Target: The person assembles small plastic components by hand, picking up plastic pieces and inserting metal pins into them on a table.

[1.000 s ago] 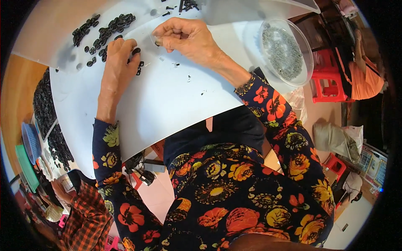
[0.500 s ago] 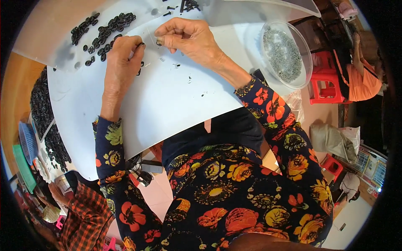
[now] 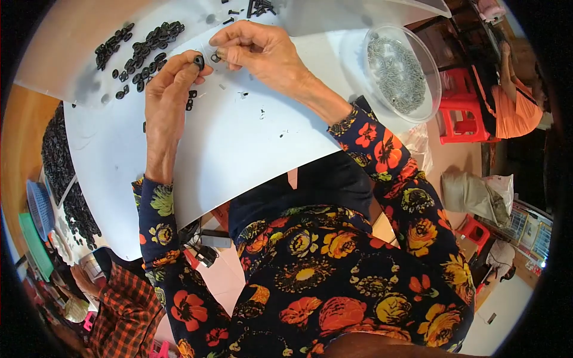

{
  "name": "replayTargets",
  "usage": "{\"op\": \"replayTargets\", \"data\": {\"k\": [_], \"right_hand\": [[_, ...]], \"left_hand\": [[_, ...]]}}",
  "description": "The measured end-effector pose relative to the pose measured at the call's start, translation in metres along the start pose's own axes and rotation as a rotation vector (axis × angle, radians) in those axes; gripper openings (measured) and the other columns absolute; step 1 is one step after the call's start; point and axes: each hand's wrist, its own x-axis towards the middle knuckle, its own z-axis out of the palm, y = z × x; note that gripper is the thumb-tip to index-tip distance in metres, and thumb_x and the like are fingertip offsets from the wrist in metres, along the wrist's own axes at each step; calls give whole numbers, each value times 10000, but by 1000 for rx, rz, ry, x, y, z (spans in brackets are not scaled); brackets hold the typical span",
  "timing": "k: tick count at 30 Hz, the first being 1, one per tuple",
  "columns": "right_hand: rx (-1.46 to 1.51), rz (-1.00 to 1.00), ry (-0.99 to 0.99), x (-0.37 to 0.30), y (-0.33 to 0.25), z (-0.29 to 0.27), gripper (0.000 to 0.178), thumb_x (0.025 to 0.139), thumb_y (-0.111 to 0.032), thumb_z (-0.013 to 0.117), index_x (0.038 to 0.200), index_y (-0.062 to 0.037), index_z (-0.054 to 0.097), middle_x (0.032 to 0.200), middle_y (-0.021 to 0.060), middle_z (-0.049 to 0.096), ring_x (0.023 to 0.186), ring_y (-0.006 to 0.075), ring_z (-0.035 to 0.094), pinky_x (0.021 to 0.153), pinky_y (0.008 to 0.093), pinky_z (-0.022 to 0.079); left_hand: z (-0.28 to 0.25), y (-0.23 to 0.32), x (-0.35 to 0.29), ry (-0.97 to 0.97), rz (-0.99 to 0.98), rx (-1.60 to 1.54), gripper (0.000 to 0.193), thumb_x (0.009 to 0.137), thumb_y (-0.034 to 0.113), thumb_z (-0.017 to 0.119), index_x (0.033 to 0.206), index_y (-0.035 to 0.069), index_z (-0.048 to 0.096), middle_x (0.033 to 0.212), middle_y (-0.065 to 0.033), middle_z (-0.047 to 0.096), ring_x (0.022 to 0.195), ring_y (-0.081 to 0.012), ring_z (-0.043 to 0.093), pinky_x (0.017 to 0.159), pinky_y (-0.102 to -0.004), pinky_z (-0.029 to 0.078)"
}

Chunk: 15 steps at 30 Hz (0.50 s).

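My left hand pinches a small black oval part with a hole between thumb and fingertips. Facing it across a small gap, my right hand is closed in a pinch on a small black ring. Both hands hover over the white tabletop. Just below the left fingers lie a few black link-like pieces, partly covered by the hand. Beyond the left hand, loose black oval parts are spread in clusters. Tiny dark scraps dot the table nearer to me.
At the right stands a round clear tub holding many small silvery metal pieces. Black pegs lie at the far edge. A big heap of black parts is on the left, beside a blue basket. Other people sit nearby; red stools stand right.
My left hand has turned, bringing the black oval part into sight at its fingertips. My right hand has shifted slightly left, keeping its pinch. The whole view has moved a little.
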Motion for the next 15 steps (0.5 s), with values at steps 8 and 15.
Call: {"op": "replayTargets", "data": {"k": [8,15], "right_hand": [[37,45,-47,-1,-5,3,195,875,-7,551,1055,-20,624,749,-20,597,672,43,527,644,203,473],[197,88,-124,-2,-9,6,165,894,-63,570,1047,-36,627,767,-21,608,675,38,532,625,192,456]], "left_hand": [[8,2,-5,-20,17,119,210,894,85,561,1080,-2,603,787,-26,615,729,-92,540,732,-228,432],[16,5,-9,-39,-4,31,205,937,131,483,1061,5,588,759,-18,575,726,-92,503,704,-239,412]]}}
